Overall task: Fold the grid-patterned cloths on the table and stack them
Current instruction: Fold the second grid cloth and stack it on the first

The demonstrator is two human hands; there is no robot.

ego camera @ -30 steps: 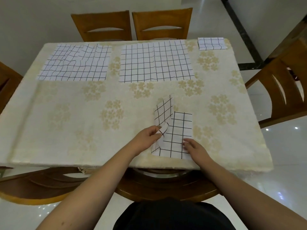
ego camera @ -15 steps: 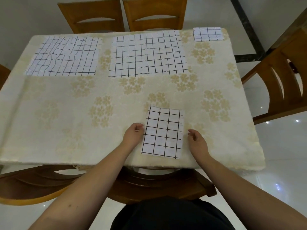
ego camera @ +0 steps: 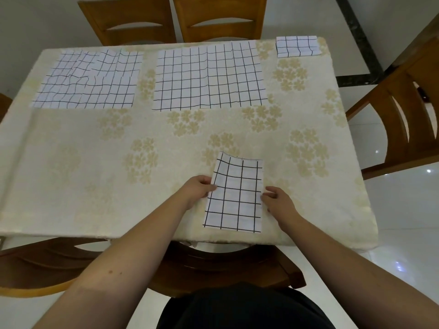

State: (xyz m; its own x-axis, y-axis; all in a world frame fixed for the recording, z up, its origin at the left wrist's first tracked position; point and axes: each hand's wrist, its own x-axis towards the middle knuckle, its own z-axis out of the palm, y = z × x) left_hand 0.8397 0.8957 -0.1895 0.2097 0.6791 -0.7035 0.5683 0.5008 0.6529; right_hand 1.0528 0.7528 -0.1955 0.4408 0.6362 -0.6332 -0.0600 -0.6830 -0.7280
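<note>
Meanwhile, a folded grid cloth (ego camera: 235, 194) lies at the table's (ego camera: 71, 186) 6 o'clock edge, the left hand (ego camera: 198, 189) pinching its left border, the right hand (ego camera: 280, 203) touching its right border with loosely curled fingers. Two unfolded cloths (ego camera: 209, 76) lie toward 12 o'clock; a folded stack (ego camera: 297, 46) sits at 1 o'clock.

Person's wearing a dark black top (ego camera: 244, 307) (only the bottom shows), and both forearms are showing bare, no sleeves.
</note>
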